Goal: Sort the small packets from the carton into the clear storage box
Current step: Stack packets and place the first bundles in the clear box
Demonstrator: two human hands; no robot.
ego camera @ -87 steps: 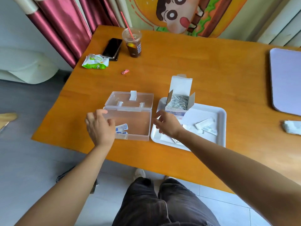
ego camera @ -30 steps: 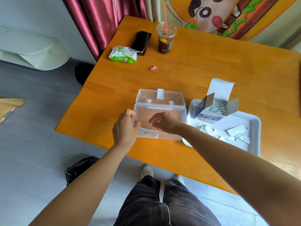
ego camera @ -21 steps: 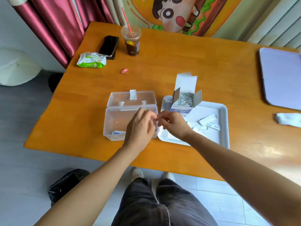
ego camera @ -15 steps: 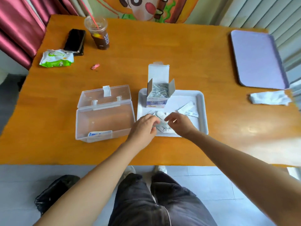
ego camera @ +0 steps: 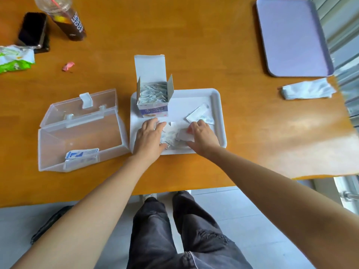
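Two hands on one pile of loose packets (ego camera: 172, 135), count unreadable. Left hand (ego camera: 149, 137): fingers (ego camera: 155, 124) extended, resting flat on pile's left side. Right hand (ego camera: 204, 137): fingers (ego camera: 194, 126) curled onto pile's right edge, grip unclear. Pile lies between hands on one white tray (ego camera: 221, 113). One open carton (ego camera: 153, 110), packets inside, at tray's far-left corner. One clear storage box (ego camera: 58, 136), lid open, just left of tray on bench (ego camera: 194, 45); few packets (ego camera: 81, 154) at its near wall.

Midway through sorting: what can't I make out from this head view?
- Head view: the pile of packets is partly covered by the left hand and right hand; whether either grips one is unclear.
- Carton: packet count inside, too small and crowded.
- Clear storage box: print on its packets is blurred.
- Cup: lid cut off by the top edge.
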